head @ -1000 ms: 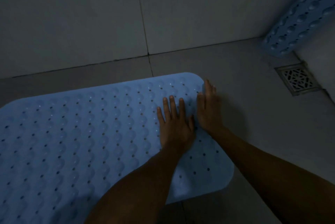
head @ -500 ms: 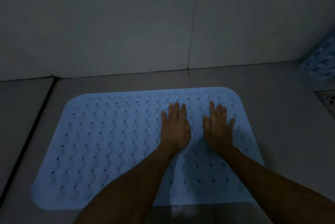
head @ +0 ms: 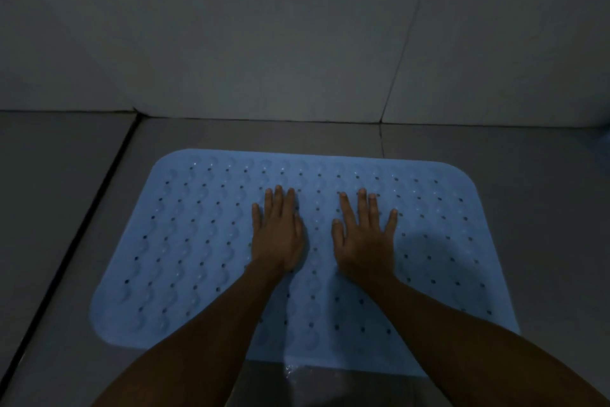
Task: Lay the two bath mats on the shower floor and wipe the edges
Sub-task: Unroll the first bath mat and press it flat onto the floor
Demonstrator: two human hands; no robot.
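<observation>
Blue rubber lies under both palms: the left hand (head: 279, 235) and the right hand (head: 364, 238) press flat on the bath mat (head: 198, 241), side by side with a strip of mat showing between them. Fingers on both are straight; those of the left sit close together, those of the right fan a little wider, the little finger angled out. Neither hand curls round anything. Both bare forearms run back toward the near edge of the floor.

That mat is a light blue rectangle with rounded corners, dotted with rows of small holes and wavy raised bumps. It lies flat on the grey shower floor (head: 544, 195), its far edge running near the wall and roughly parallel to it, a band of bare floor between. The hands rest slightly toward the far half of the mat, about midway between its left and right edges.

A dark groove (head: 71, 241) crosses the floor diagonally left of the mat, just beside its near left corner. Behind, the wall (head: 231, 27) is large pale tile with one slanting joint. Light is dim.
</observation>
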